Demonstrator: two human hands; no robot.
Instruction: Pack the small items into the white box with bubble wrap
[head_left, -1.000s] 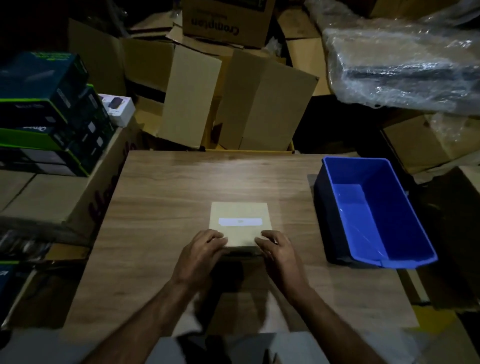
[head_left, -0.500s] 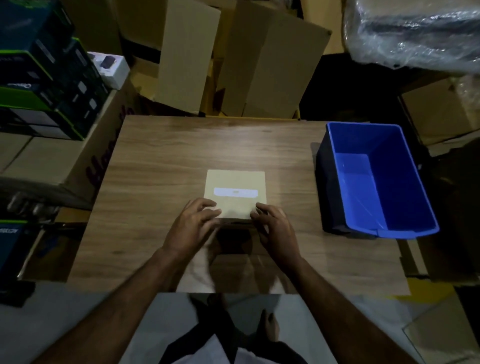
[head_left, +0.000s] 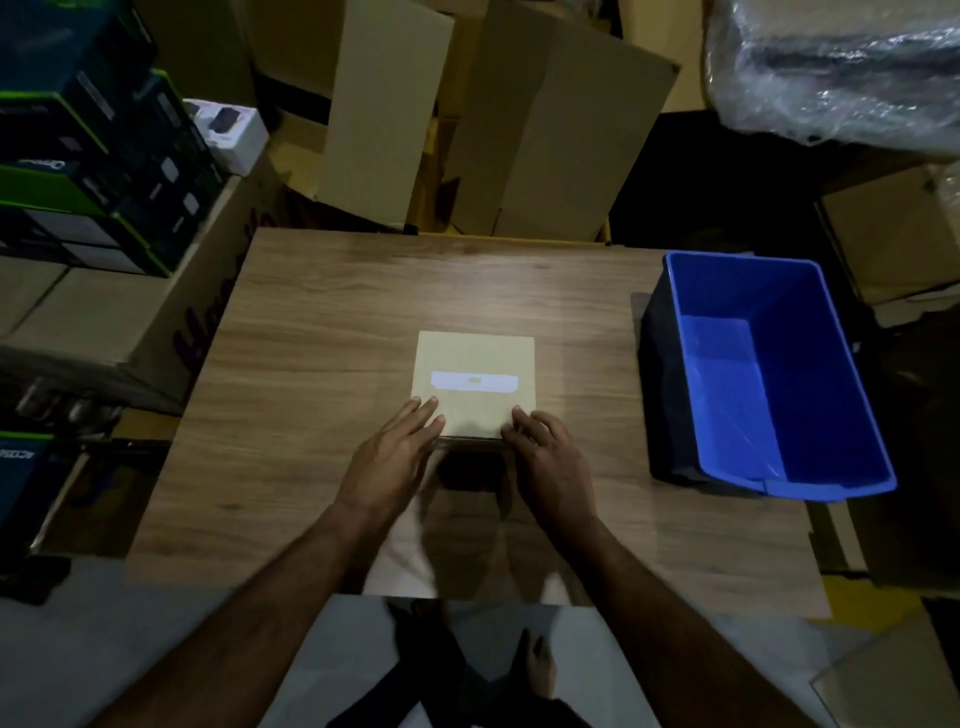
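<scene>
The stiff, seemingly light box (head_left: 474, 387) is being pressed at its near corners by open, flat hands (head_left: 390, 457), nothing gripped.

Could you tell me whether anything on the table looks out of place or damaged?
Nothing stands out. The box lies flat and square on the table under both hands, left and right; the blue bin sits upright, empty.

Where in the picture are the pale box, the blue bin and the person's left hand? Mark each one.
pale box (head_left: 474, 358): head view, on its lid above the white label.
blue bin (head_left: 748, 395): head view, on its inner floor.
left hand (head_left: 387, 460): head view, on the back of the hand.
</scene>
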